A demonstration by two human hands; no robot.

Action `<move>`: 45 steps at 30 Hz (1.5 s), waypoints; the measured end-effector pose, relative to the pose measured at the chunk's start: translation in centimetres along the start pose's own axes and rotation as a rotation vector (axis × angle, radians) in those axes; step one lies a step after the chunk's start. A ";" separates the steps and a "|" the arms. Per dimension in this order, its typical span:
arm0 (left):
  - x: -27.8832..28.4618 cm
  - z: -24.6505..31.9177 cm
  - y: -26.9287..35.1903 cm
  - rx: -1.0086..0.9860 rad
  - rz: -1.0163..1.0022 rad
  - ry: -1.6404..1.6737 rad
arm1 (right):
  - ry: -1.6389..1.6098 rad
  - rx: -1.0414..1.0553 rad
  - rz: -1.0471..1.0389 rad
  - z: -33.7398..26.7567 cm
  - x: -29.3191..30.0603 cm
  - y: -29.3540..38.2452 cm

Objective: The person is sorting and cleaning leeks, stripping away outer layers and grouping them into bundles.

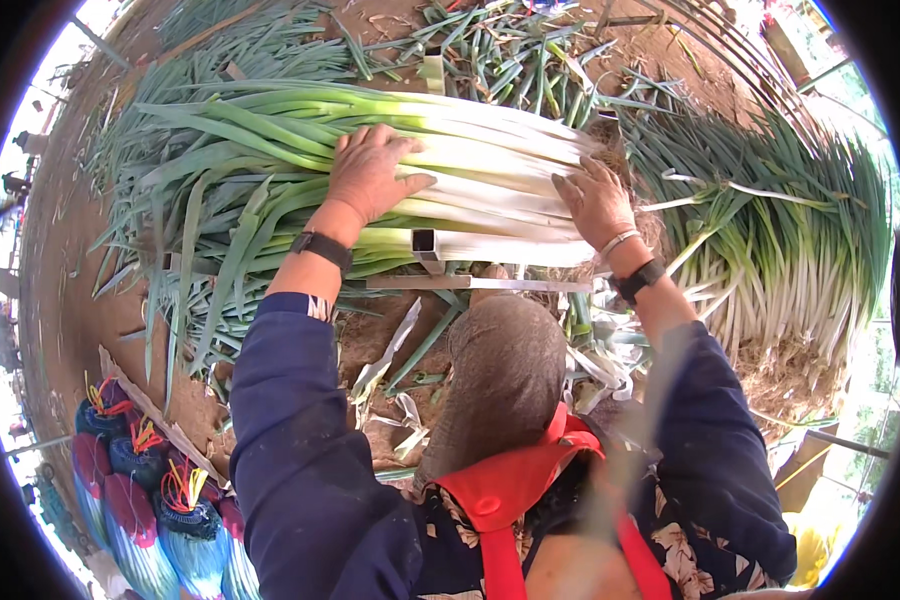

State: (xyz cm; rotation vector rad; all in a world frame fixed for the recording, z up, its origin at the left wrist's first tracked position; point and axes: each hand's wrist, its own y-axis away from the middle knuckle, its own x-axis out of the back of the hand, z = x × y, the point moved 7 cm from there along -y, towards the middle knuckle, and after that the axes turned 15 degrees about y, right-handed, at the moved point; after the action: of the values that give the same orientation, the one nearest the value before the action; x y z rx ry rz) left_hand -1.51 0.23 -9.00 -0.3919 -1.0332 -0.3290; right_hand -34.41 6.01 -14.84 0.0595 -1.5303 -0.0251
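Note:
A thick bundle of long green onions or leeks [487, 157] lies across a metal rack [424, 244] before me, green leaves to the left, white stems and roots to the right. My left hand [375, 172] rests flat on the bundle where green turns to white, its thumb and fingers spread. Near the root ends, my right hand [596, 199] touches the white stems with its fingers bent over them. Neither hand is closed around any stalk.
Another pile of green onions [772, 240] lies on the right. Loose leaves [525, 60] litter the soil beyond the rack. Tied net-wrapped bundles [187, 525] stand at the lower left beside a wooden strip [154, 412]. My knee [506, 352] is just below the rack.

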 end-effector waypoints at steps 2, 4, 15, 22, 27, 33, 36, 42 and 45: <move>-0.2 -0.3 0.0 0.024 0.028 -0.020 | 0.120 -0.110 0.047 -2.9 0.3 -0.5; -0.3 -0.2 -0.7 0.025 0.053 -0.024 | 0.204 -0.121 0.150 -4.1 0.2 -1.0; -0.6 -1.2 0.9 -0.088 0.115 0.034 | 0.272 -0.141 -0.096 -4.4 -3.4 -1.7; 1.6 -0.4 1.4 -0.072 0.227 0.188 | 0.255 -0.162 -0.227 -5.1 -2.1 -1.4; 7.4 -0.1 10.4 -0.061 0.566 0.295 | 0.253 -0.201 -0.276 -5.6 -1.3 -0.8; 9.5 -8.1 21.4 0.275 0.839 -0.117 | 0.268 -0.200 -0.263 -5.5 -2.3 -1.0; 13.8 -9.3 18.1 0.285 0.914 -0.137 | 0.270 -0.202 -0.243 -5.4 -2.3 -0.8; 11.8 -21.0 12.1 0.744 0.653 -0.091 | 0.249 -0.226 -0.234 -6.7 -1.3 -0.8; 10.6 -24.0 8.5 0.728 0.480 -0.035 | 0.274 -0.254 -0.237 -5.1 -1.0 -1.2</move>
State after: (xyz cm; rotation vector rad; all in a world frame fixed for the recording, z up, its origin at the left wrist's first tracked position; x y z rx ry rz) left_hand 25.51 -4.18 -11.97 0.0239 -0.9858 0.4821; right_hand -29.38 4.95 -16.10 0.0393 -1.2292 -0.3846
